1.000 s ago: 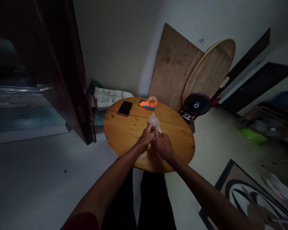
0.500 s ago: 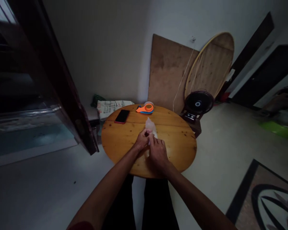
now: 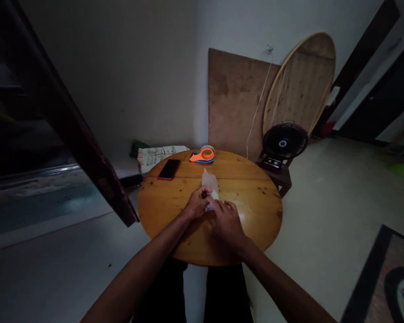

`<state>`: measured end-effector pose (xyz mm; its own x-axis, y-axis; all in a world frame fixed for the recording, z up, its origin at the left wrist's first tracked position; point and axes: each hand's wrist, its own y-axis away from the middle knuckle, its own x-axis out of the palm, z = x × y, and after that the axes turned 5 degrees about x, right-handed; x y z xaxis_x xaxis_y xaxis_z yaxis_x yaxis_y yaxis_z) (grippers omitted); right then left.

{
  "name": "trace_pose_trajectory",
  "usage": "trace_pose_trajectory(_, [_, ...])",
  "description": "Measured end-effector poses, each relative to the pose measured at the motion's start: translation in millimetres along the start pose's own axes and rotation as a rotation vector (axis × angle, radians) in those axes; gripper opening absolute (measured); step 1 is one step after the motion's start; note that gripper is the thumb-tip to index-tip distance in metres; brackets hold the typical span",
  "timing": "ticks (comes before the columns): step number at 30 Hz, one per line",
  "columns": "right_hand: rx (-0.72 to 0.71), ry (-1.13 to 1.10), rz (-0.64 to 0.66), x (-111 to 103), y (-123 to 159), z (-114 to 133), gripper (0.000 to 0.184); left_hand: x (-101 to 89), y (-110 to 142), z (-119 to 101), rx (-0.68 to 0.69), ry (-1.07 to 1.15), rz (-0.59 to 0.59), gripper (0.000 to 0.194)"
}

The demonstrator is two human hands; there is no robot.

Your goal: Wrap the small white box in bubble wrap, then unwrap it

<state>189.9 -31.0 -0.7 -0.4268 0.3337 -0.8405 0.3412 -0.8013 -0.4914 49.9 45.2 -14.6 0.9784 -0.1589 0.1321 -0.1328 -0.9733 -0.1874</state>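
A pale, translucent sheet of what looks like plastic or bubble wrap [image 3: 209, 180] lies over the middle of the round wooden table [image 3: 168, 202]. My left hand [image 3: 198, 201] is closed on its left edge, thumb and fingers pinched together. From the right, my right hand [image 3: 227, 217] meets it, with fingers curled at the lower part of the wrap. Its fingertips seem to press the wrap near my left fingers. Whether anything lies inside the wrap is hidden by my hands.
At the table's far side lie an orange and blue tape dispenser [image 3: 203, 155] and a black phone with a red edge [image 3: 169, 169]. Behind the table is a printed sack [image 3: 158, 154]. A fan [image 3: 283, 142] stands on a stool to the right, before leaning boards [image 3: 237, 96].
The camera view has shifted slightly. My hands have moved apart a little, the right one to the right, and more of the wrap shows between them.
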Motion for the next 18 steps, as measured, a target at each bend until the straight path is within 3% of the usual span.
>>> trace_pose_trajectory(3, [0.132, -0.125, -0.106, -18, -20, -24, 0.035, -1.3, -2, 7, 0.035, -0.164, 0.036, 0.020])
trace_pose_trajectory(6, [0.302, -0.115, -0.049, -24, -53, -45, 0.023, -4.6, -3, 15, 0.175, -0.364, 0.012, 0.016])
trace_pose_trajectory(9, [0.396, -0.017, 0.084, -14, -90, -49, 0.027, -6.9, 0, 14, 0.329, -0.532, 0.016, 0.010])
trace_pose_trajectory(13, [0.425, 0.125, 0.198, 6, -121, -41, 0.031, -5.5, 5, 2, 0.395, -0.692, 0.038, 0.013])
trace_pose_trajectory(18, [0.469, 0.098, 0.144, 18, -122, -56, 0.023, -4.0, 6, -3, 0.399, -0.797, -0.012, 0.027])
